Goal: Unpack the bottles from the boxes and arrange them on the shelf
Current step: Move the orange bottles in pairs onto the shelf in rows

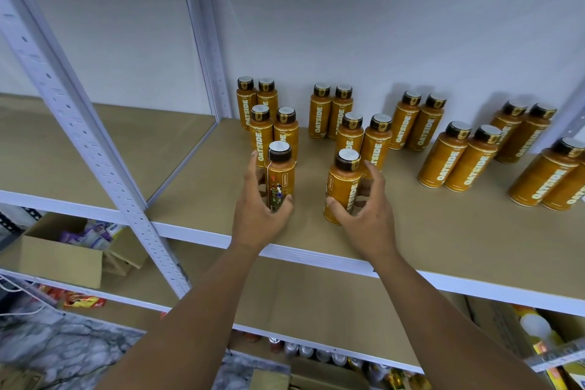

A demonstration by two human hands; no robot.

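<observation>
My left grip point(262, 212) is clamped on one orange brown-capped plastic bottle point(281, 179) and my right grip point(364, 212) is curled round a second such bottle point(343, 190). Both seem set down on the tan board shelf point(411, 231), in front of their rows. The risk I judge: a knuckle nudges the tight pairs behind and topples them. I count eighteen bottles, sixteen free, two held

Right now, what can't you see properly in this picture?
Head view:
- Orange plastic bottle at the right edge: cut off by the frame.
- Small print on the dark-capped orange bottle in the left hand: too small to read.
- Silver cans on the bottom shelf: blurred, labels unreadable.
</observation>
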